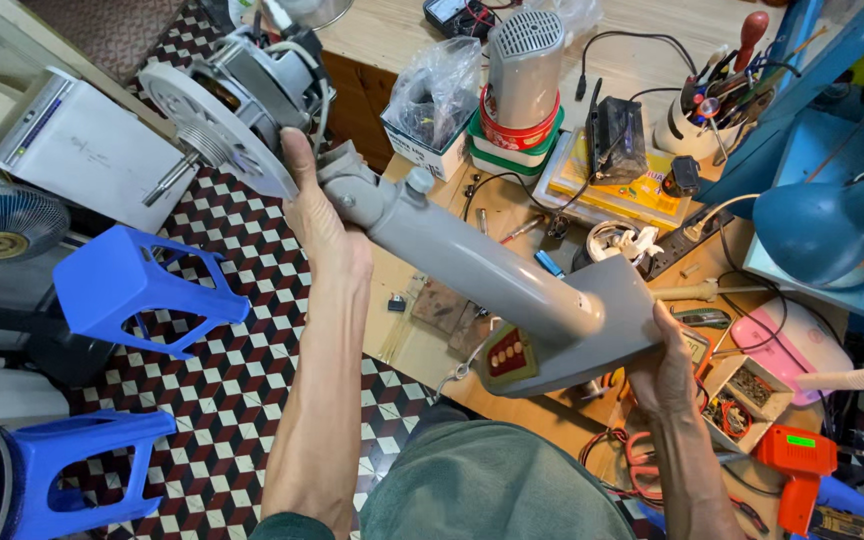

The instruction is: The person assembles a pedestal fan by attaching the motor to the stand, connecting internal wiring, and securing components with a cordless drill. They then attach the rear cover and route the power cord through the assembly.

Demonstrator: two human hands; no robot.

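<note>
Left hand (324,225) wraps the fan body (482,290) neck below the motor (252,85); right hand (664,372) cups its base end, held above the table (422,345). Motor end looks heavy: grip slip could drop it onto the cluttered table.

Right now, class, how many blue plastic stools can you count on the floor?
2: one stool tipped over left of the left arm, another stool at the lower left corner. Clutter could hide others.
</note>
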